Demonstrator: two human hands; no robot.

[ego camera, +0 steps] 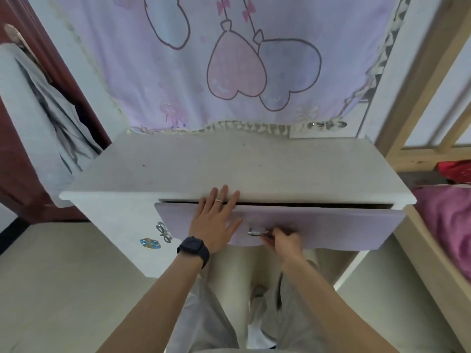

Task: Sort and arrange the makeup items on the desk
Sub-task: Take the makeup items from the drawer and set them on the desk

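Observation:
A white desk (229, 164) stands in front of me with a bare top; no makeup items show on it. Its lilac drawer (331, 225) is out by a narrow dark gap under the top. My left hand (216, 220), with a ring and a dark watch on the wrist, lies flat with straight fingers on the drawer front, fingertips reaching the desk's front edge. My right hand (283, 240) curls its fingers round the silver drawer handle (256, 233) at the middle of the drawer front. The drawer's inside is hidden.
A lilac curtain with heart balloons (242, 67) hangs behind the desk. A wooden bed frame (418, 103) with pink bedding (448, 225) is on the right. A dark red door (30, 149) with a hanging grey cloth is on the left. A bow-shaped knob (163, 231) sits on the desk's left side panel.

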